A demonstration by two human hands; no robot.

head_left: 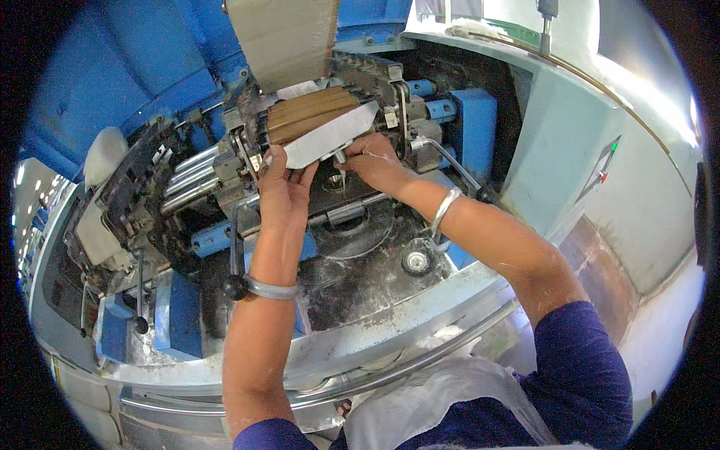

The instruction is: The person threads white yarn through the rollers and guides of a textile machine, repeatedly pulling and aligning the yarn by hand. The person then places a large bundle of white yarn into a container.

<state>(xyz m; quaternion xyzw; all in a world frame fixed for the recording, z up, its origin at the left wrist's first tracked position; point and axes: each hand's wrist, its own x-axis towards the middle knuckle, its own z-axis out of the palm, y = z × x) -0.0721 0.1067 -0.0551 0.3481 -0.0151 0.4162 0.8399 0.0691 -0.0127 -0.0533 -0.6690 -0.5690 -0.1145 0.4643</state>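
Where fingers (289, 161) meet, metal plate (330, 135).

I count two hands of mine on the machine, my left hand (281, 196) and my right hand (373, 163), with one metal bangle on each wrist, two in all. Left of them lie three shiny steel rollers (191, 177). Two black-knobbed levers (235, 286) stand near left.
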